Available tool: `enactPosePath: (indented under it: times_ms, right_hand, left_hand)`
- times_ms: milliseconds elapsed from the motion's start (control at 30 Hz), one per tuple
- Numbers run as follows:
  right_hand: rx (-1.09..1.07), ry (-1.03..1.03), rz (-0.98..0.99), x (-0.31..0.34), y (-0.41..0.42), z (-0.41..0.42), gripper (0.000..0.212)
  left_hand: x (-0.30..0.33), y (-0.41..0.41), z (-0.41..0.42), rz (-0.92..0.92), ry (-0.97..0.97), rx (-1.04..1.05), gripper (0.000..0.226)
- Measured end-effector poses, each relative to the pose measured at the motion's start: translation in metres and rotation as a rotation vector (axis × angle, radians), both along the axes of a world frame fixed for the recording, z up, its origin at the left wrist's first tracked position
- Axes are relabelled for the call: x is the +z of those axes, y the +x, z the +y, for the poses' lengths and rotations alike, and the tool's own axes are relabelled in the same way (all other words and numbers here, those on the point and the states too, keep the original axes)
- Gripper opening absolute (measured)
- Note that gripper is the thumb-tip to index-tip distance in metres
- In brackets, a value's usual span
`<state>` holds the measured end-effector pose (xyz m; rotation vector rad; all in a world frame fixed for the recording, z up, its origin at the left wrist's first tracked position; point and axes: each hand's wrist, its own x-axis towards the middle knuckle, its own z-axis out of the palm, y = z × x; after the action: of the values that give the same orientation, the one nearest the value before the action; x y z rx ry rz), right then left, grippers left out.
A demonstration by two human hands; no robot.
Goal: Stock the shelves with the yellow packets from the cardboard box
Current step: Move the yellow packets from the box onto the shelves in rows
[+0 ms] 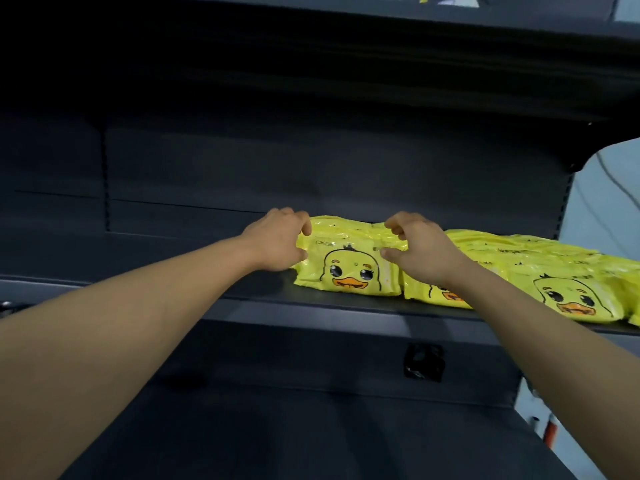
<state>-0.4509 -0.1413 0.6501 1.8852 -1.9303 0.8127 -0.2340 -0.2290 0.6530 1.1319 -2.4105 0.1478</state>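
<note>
Fingers of the left hand (277, 242) and right hand (420, 252) are curled onto the leftmost yellow duck packet (349, 268), laid on the dark shelf (242, 289) beside more duck packets (540, 271).

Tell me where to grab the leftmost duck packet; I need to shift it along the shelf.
Hold the leftmost duck packet by its two short side edges, coming from the front, as the left hand and right hand do. It lies flat, so its sides probably offer the easiest purchase.
</note>
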Motion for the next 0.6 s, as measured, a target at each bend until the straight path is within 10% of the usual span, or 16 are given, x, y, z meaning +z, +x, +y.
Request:
enactPosePath:
  times_ms: [600]
  right_hand:
    - [0.044,0.588,-0.089,-0.173,0.185,0.081,0.055]
  left_hand:
    - [-0.165,0.157,0.075,-0.231,0.358,-0.058,0.033]
